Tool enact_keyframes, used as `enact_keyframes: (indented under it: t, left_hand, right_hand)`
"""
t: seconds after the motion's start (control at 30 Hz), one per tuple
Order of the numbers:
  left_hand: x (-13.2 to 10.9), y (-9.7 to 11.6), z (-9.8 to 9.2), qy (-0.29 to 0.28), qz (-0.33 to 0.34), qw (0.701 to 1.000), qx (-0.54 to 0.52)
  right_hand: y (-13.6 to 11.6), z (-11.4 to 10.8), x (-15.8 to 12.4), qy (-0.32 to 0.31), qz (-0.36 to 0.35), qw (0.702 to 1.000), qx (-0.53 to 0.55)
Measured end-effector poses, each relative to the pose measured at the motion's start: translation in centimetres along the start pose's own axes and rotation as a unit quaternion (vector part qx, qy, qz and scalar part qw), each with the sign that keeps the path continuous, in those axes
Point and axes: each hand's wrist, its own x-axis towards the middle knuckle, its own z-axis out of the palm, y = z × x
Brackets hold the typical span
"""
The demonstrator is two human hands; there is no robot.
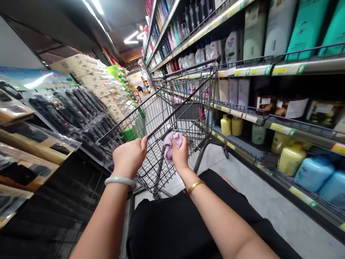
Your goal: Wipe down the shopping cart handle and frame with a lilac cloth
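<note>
A dark wire shopping cart [175,108] stands tilted in the view in front of me, and its basket looks bare apart from a dark panel. My left hand [130,153], with a pale bangle at the wrist, is closed around the near bar of the cart. My right hand [180,154], a gold bracelet on its wrist, is closed on a crumpled lilac cloth [170,144]. The cloth bunches out past the fingers, close against the cart's wire side. Parts of the bar are hidden behind my left fist.
On the right runs a long store shelf [279,128] with bottles, among them blue pump bottles [315,172] low down. Left, packaged goods hang and lie on a display rack [69,105]. Grey floor [225,167] shows between cart and shelf.
</note>
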Motion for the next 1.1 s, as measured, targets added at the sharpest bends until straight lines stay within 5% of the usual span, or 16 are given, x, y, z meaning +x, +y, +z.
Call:
enact_keyframes:
  t: [0.2,0.37,0.53,0.7,0.87,1.1]
  left_hand:
    - [-1.9,2.2,-0.7,0.008,-0.029,0.999,0.011]
    - [-4.4,4.1,-1.5,0.032,-0.033,0.999,0.021]
    - [-4.9,0.8,-2.4,0.012,0.058,0.987,-0.153]
    - [-4.4,-2.2,-1.7,0.0,0.102,0.99,-0.093]
    - [-6.1,-2.3,-1.0,-0.035,0.068,0.994,-0.081]
    - [-9.0,-1.6,-0.7,0.059,0.06,0.994,-0.077]
  right_hand:
    - [-3.5,-0.8,0.1,0.022,-0.104,0.993,-0.049]
    - [-1.2,-3.4,-0.9,0.001,-0.195,0.978,-0.073]
    - [0.4,-6.0,-0.7,-0.013,-0.163,0.985,-0.063]
    - [-1.9,-6.3,-1.5,-0.004,-0.129,0.991,-0.042]
    - [-2.3,-6.4,-1.9,-0.028,-0.165,0.986,-0.027]
    - [-1.2,-7.2,-2.5,-0.023,-0.155,0.988,0.011]
